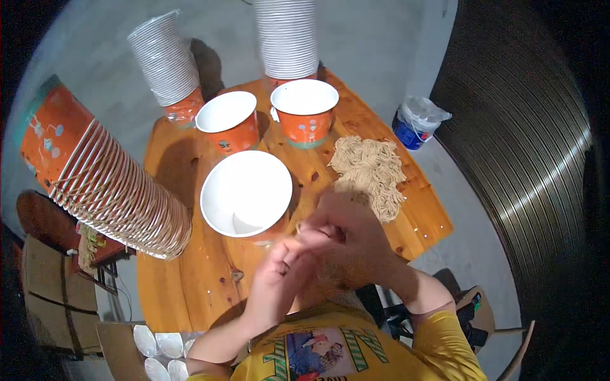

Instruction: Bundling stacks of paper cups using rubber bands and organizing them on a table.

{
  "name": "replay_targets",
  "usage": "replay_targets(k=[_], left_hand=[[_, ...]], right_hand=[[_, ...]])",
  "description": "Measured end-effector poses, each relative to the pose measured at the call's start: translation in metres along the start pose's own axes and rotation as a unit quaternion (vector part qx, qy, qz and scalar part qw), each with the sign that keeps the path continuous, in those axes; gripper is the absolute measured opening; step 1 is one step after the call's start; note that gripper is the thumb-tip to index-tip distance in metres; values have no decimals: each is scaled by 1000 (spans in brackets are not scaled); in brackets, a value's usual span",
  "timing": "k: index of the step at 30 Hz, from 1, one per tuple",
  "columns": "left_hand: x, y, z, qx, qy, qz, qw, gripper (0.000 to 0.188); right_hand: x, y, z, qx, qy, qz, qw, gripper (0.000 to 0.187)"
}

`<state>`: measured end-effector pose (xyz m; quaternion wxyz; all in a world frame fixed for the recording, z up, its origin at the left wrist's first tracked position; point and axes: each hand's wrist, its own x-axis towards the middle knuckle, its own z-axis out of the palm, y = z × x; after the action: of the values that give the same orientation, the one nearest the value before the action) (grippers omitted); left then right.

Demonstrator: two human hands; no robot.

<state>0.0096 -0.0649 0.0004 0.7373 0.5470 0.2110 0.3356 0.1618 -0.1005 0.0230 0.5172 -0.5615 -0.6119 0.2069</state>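
My left hand point(284, 273), with a ring on one finger, and my right hand point(359, 238) meet over the near middle of the table. The fingers of both are bent in a pinch and partly blurred. A tiny tan bit shows at the fingertips, too small to name. Just beyond them a white-lined paper bucket point(246, 190) tilts its open mouth toward me. Right of it lies a heap of tan cord point(368, 168), partly covered by my right hand. A tall stack of nested orange paper buckets point(121, 184) leans at the left, tan cord wound around its rims.
Two orange buckets, one left point(236, 138) and one right point(305, 127), stand farther back on the wooden table point(203, 273). Behind them rise two stacks, one tilted point(166, 60) and one upright point(287, 38). A lined blue pail point(416, 124) stands on the floor near a ribbed shutter point(515, 152).
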Motion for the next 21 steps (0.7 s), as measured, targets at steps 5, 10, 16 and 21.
replay_targets(k=[5,10,16,21], left_hand=[[-18,-25,-19,98,-1,-70,993,5],[-21,-44,-37,89,33,-140,986,3],[-19,-44,-48,101,37,-130,986,10],[-20,-41,-54,71,-2,-162,984,13]], right_hand=[[-18,44,15,137,42,153,978,10],[-11,55,14,230,57,218,947,9],[-10,68,10,218,76,196,953,9],[-4,93,5,138,93,199,966,7]])
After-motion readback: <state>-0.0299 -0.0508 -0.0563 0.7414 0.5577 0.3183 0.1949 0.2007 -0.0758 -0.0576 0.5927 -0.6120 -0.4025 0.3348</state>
